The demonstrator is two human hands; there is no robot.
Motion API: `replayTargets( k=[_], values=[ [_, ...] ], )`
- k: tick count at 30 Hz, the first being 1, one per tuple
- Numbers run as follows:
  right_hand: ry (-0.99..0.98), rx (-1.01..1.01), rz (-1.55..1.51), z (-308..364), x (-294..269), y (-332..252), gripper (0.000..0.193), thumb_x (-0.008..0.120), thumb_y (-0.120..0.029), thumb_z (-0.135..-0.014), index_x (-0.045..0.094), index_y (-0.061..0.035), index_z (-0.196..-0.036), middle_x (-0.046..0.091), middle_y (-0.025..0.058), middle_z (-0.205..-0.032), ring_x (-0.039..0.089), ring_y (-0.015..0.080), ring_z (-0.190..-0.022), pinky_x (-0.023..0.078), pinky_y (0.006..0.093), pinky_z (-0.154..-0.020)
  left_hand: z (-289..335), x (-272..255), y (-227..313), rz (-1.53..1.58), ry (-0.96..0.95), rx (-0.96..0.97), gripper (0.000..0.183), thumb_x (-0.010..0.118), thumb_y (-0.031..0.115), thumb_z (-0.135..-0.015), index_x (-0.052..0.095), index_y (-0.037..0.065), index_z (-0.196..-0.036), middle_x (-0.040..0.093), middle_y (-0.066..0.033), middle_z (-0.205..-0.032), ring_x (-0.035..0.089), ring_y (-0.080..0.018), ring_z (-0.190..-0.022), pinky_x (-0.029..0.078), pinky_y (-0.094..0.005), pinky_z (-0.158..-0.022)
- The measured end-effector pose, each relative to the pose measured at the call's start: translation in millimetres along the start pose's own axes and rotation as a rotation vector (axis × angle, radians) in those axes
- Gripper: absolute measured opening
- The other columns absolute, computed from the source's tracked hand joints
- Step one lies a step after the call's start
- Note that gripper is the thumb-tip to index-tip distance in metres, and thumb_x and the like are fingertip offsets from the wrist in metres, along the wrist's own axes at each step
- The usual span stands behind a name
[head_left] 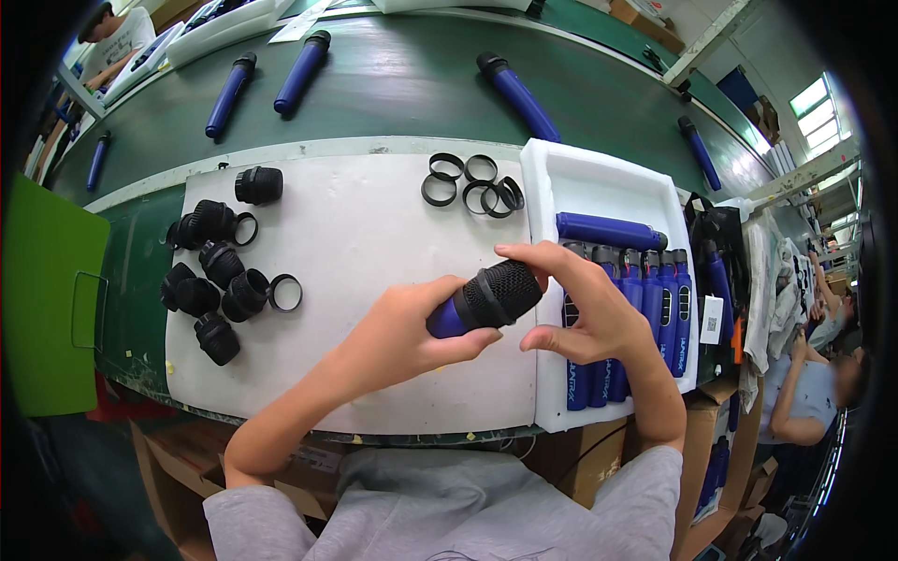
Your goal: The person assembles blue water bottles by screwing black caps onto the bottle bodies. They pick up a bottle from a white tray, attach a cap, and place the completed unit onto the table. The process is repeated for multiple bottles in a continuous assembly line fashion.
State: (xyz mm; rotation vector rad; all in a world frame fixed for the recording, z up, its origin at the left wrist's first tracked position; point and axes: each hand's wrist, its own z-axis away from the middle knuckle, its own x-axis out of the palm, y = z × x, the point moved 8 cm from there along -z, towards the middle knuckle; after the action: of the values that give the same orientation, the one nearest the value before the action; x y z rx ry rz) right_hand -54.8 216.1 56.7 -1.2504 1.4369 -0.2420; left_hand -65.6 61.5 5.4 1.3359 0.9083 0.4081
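Grey T-shirt (421, 505), short loose sleeves (257, 525), bare forearms (304, 397), bare hands (407, 323)

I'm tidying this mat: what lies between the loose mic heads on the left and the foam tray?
In the head view, black rings lie on the mat, and the left hand holds a microphone above it.

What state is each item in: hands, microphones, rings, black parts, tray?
Held microphone: tilted, grille fitted
Left hand: closed around microphone
Right hand: open, thumb off grille
Black rings: loose on pale sheet
Black cylindrical parts: loose
White foam tray: lidless, holding blue bodies
Far microphones: lying on green surface
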Motion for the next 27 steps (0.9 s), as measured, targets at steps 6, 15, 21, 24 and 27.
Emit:
replayTargets(
  k=[6,15,21,24,27],
  values=[
    [-0.127,-0.186,0.164,2.8,7.7,-16.0,0.052,0.083,-0.05,-0.076,0.06,-0.0049,-0.089,0.058,0.0086,-0.077,0.06,0.0267,-0.069,0.048,0.0357,-0.059,13.5,35.8,-3.8,0.523,-0.559,-0.328,0.033,0.069,0.035,-0.093,0.067,0.002,-0.09,0.061,-0.0002,-0.066,0.059,-0.0078,-0.056,0.046,-0.0261,-0.053],
    [0.088,-0.164,0.151,4.2,5.9,-4.6,0.052,0.075,-0.054,-0.08,0.059,-0.0048,-0.077,0.054,0.009,-0.066,0.054,0.0285,-0.056,0.044,0.0376,-0.053,7.4,26.3,7.3,0.155,-0.219,-0.045,0.035,0.073,0.034,-0.091,0.064,0.002,-0.099,0.066,-0.0089,-0.075,0.064,-0.0223,-0.058,0.051,-0.032,-0.056],
    [0.055,-0.419,0.261,6.1,5.1,-40.2,0.053,0.076,-0.054,-0.075,0.052,-0.0073,-0.069,0.046,0.0059,-0.061,0.049,0.0251,-0.052,0.04,0.0365,-0.049,22.5,55.7,4.9,0.667,-0.634,-0.322,0.03,0.064,0.033,-0.098,0.063,0.004,-0.093,0.06,-0.0005,-0.069,0.055,-0.0089,-0.05,0.045,-0.0262,-0.05],
    [-0.012,-0.264,0.338,8.2,7.3,-24.9,0.049,0.075,-0.049,-0.073,0.051,-0.0079,-0.065,0.046,0.0071,-0.056,0.049,0.0264,-0.048,0.04,0.0372,-0.047,22.7,57.7,3.4,0.636,-0.564,-0.35,0.032,0.066,0.036,-0.096,0.064,0.004,-0.096,0.06,-0.0001,-0.069,0.056,-0.0088,-0.052,0.046,-0.0264,-0.05],
    [-0.028,0.19,0.336,3.5,13.9,6.3,0.042,0.073,-0.042,-0.076,0.056,-0.007,-0.06,0.05,0.0101,-0.05,0.054,0.0288,-0.044,0.043,0.0382,-0.046,7.6,38.9,-6.5,0.229,-0.254,-0.216,0.037,0.07,0.039,-0.093,0.064,0.004,-0.1,0.06,-0.0018,-0.07,0.058,-0.0113,-0.056,0.048,-0.0282,-0.053]
  ],
)
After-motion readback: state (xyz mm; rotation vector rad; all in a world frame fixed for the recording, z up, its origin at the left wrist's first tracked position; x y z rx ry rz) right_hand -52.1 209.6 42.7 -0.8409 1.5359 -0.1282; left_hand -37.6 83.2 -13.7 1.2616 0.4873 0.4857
